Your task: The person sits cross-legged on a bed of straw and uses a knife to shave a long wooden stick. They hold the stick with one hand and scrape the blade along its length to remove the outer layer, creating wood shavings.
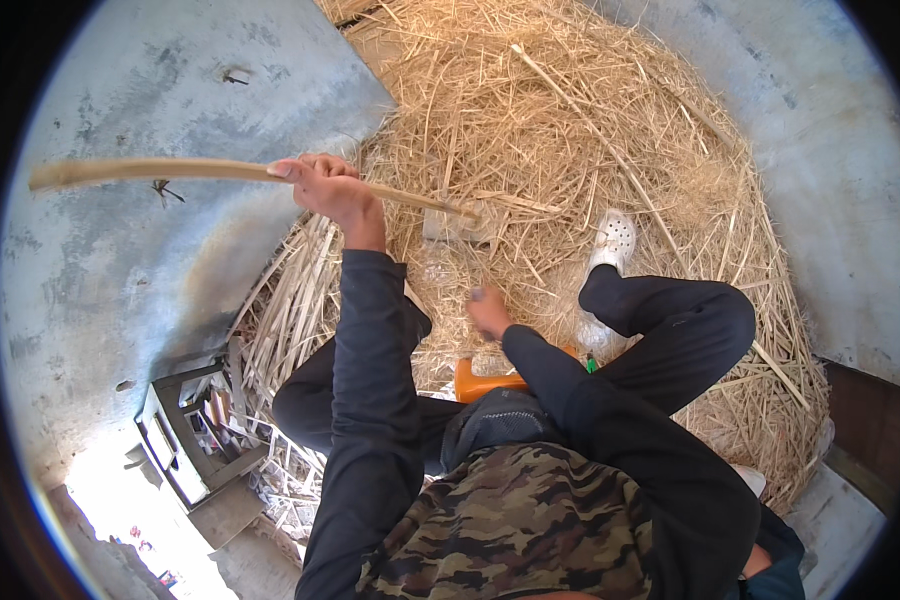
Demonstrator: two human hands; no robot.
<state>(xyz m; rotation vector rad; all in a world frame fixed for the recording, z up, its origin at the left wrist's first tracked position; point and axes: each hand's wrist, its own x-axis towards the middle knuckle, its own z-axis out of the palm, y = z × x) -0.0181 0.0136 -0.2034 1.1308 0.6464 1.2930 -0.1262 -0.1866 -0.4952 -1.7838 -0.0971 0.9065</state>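
Loose, straw-coloured plant shavings pile up underfoot at 12 o'clock, scuffed blue-grey walls at 10 and 2. Left hand is clenched round a long, narrow tan wooden strip toward 10; right hand is blurry near centre, can't tell its fingers' state

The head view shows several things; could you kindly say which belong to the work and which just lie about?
Seemingly in use:
long strip, in the left hand
grey block near its tip
right hand, grip blurred

Apparently lying about:
loose straw
piled strips
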